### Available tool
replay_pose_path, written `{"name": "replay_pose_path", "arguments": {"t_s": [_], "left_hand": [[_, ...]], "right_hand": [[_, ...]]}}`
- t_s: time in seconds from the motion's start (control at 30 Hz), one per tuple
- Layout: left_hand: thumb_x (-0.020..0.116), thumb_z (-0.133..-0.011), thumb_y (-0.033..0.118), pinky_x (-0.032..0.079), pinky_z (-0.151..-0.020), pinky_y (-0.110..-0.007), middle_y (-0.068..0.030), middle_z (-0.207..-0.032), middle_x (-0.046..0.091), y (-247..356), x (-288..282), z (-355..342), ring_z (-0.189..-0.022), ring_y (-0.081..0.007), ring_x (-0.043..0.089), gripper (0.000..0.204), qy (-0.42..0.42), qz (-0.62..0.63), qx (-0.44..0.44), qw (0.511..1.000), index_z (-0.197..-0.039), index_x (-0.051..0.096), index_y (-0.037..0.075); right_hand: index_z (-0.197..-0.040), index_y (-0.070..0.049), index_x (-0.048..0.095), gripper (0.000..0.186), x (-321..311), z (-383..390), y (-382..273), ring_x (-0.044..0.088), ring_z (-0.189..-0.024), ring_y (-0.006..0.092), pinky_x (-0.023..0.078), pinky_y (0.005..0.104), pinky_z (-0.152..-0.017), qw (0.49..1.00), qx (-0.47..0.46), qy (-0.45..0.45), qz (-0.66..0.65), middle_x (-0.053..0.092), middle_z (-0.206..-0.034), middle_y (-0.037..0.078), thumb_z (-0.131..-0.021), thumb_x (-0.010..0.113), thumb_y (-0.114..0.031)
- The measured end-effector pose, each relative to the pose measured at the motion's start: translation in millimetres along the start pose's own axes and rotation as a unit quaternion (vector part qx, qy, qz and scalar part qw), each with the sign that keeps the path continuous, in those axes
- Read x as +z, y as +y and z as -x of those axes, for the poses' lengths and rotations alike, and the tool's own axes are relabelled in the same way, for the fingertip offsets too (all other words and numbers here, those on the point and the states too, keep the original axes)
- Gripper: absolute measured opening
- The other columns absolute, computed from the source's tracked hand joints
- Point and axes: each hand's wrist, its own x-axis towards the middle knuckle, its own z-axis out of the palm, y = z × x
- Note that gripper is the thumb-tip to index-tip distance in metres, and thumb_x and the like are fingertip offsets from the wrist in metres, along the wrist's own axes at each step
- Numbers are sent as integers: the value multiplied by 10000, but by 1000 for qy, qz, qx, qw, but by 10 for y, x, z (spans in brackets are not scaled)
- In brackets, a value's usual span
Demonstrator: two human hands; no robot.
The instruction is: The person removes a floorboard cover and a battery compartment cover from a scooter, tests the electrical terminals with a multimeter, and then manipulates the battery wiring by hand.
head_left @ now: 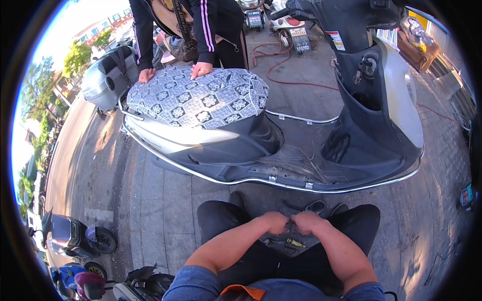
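Observation:
My left hand (274, 222) and my right hand (307, 222) are close together between my knees, both with fingers curled closed. A small dark thing shows between them, too little of it to name. Just below lies a yellow-handled tool (295, 243) on the pavement, with dark pieces beside it. Ahead of me stands a white and black scooter (201, 150). Its seat wears a grey patterned cover (206, 100). A bare footboard (296, 168) with loose wires lies on the side nearest my hands.
Across the scooter another person (216, 30) in a dark striped jacket rests both hands on the seat. A red hose (296, 83) snakes over the ground behind. Parked scooters (75, 241) stand at the left beside the road. Boxes and bags (416, 45) sit at the far right.

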Motion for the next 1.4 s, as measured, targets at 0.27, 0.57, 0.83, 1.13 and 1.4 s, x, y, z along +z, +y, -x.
{"name": "replay_pose_path", "arguments": {"t_s": [0.27,0.57,0.83,1.13,1.4], "left_hand": [[672,-990,482,563,-984,-561,-223,-1215,761,-20,30,-14,-1136,-450,712,527,6,1,0,1000,-1406,681,158],[673,-986,478,564,-975,-560,-227,-1209,761,7,-9,23,-1135,-446,713,527,6,6,2,1000,-1379,687,127],[672,-989,475,563,-970,-562,-226,-1195,763,12,-18,36,-1127,-450,712,522,4,4,1,1000,-1364,682,111],[671,-989,471,565,-962,-565,-225,-1186,764,-18,27,10,-1118,-448,714,505,8,1,8,1000,-1374,687,145],[673,-986,477,568,-961,-561,-215,-1192,766,-26,58,-22,-1115,-444,717,518,12,-4,4,1000,-1405,680,173]], "right_hand": [[-1257,-90,734,377,-22,-3,-7,710,-1169,422,568,537,-965,1000,-3,-3,-10,763,-1209,212,-915,701,-245],[-1307,-109,729,422,-46,31,-38,717,-1176,407,582,518,-951,1000,0,-2,-4,765,-1225,204,-892,649,-115],[-1300,-116,733,405,-12,-3,-14,718,-1171,411,581,522,-952,1000,-5,1,-2,765,-1225,202,-903,648,-126],[-1283,-112,734,376,12,-10,-4,717,-1168,412,581,529,-947,1000,-5,5,-8,761,-1228,203,-917,655,-149],[-1257,-83,730,377,45,-32,42,713,-1156,417,570,529,-959,1000,-5,0,-11,760,-1204,210,-912,671,-224]]}}
